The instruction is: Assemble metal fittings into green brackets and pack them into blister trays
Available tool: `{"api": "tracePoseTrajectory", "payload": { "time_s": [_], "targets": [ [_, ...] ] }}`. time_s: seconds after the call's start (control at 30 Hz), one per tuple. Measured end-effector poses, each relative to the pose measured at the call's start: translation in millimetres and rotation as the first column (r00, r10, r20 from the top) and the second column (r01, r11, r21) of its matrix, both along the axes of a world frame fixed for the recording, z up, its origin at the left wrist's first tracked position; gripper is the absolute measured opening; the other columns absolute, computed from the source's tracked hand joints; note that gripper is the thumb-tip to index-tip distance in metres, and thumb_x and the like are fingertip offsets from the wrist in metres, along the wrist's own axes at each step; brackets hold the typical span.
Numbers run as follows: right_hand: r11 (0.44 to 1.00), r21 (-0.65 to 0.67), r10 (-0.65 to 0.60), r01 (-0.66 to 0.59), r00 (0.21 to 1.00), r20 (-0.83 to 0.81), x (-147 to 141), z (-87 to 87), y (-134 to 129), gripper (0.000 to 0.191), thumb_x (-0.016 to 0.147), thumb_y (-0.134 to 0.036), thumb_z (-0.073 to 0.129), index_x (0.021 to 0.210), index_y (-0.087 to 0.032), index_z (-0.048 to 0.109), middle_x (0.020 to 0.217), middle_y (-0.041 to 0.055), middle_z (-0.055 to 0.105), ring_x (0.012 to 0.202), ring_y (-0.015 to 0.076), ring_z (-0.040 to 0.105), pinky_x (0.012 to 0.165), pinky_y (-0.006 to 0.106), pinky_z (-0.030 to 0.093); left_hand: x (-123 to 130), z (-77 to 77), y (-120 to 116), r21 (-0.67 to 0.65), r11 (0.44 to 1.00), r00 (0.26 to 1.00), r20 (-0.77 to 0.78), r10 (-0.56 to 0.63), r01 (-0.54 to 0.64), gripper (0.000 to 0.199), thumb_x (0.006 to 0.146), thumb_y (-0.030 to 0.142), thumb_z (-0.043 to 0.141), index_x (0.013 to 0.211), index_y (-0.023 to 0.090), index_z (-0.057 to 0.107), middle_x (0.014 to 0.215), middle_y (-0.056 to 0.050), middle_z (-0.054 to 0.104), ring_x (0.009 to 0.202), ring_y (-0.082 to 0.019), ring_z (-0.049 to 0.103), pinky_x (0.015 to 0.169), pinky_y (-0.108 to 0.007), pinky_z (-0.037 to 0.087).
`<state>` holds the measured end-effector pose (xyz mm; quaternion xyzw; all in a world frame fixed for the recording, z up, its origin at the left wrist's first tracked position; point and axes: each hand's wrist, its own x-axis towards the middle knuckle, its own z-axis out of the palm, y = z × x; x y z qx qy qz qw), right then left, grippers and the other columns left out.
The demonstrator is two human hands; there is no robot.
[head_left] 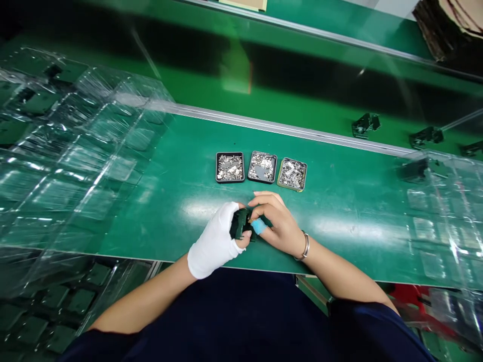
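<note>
My left hand point(219, 240), in a white fingerless glove, grips a dark part point(239, 224) near the front edge of the green table point(181, 166). My right hand point(277, 223) has blue tape round one digit and a metal bracelet at the wrist. Its fingertips pinch together at the right side of the dark part, on something too small to make out. Beyond my hands sit three small square trays of shiny metal pieces: a left one point(230, 167), a middle one point(262, 167) and a right one point(292, 174).
Clear plastic trays point(86, 151) are piled at the left, and more clear trays point(445, 216) lie at the right. Several dark parts, one of them point(366, 125) behind the metal rail point(264, 126), stand at the back right. Brown stacked material point(449, 30) is at the top right.
</note>
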<state>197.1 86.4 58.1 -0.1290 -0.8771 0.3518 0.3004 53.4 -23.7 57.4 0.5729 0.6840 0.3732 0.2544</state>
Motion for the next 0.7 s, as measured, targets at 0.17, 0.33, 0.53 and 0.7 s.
{"api": "tracePoseTrajectory", "payload": {
  "time_s": [0.17,0.33,0.53,0.7],
  "targets": [
    [1.000,0.018,-0.021,0.021,1.000,0.014,0.2,-2.1,-1.8,0.011,0.084,-0.013,0.050,0.086,-0.023,0.052,0.101,0.0069,0.059,0.113,0.0225,0.053,0.097,0.046,0.044,1.9,-2.4,0.0,0.037,0.999,0.997,-0.070,-0.017,0.019,0.032,0.074,0.033,0.056,0.102,0.018,0.048,0.092,-0.006,0.059,0.083,-0.022,0.060,0.073,-0.036,0.051],
    [0.999,-0.008,-0.039,0.039,0.997,0.070,0.5,-3.8,-2.0,0.012,0.084,-0.012,0.047,0.088,-0.023,0.052,0.102,0.0074,0.059,0.114,0.0236,0.053,0.102,0.051,0.038,-0.2,-5.8,-1.6,0.074,0.997,0.981,-0.195,-0.007,0.021,0.038,0.072,0.033,0.057,0.105,0.016,0.050,0.098,-0.011,0.060,0.091,-0.029,0.061,0.078,-0.044,0.051],
    [0.996,-0.078,-0.030,0.035,0.997,0.068,-1.4,-2.4,0.0,0.011,0.087,-0.014,0.046,0.088,-0.024,0.052,0.101,0.0065,0.060,0.108,0.0211,0.055,0.099,0.047,0.039,-3.8,-0.4,2.0,0.079,0.994,0.997,-0.012,-0.073,0.074,0.034,0.078,0.027,0.051,0.111,0.019,0.046,0.104,-0.008,0.060,0.093,-0.023,0.061,0.082,-0.039,0.051],
    [0.988,-0.128,-0.083,0.092,0.993,0.078,-1.8,-4.2,-2.5,0.006,0.085,-0.019,0.051,0.087,-0.024,0.052,0.100,0.0057,0.061,0.102,0.0205,0.057,0.103,0.049,0.036,-5.1,-7.9,11.6,0.178,0.983,0.988,-0.151,-0.026,0.053,0.027,0.084,0.016,0.046,0.111,0.019,0.050,0.115,-0.011,0.061,0.108,-0.023,0.059,0.093,-0.040,0.048]
  ]
}}
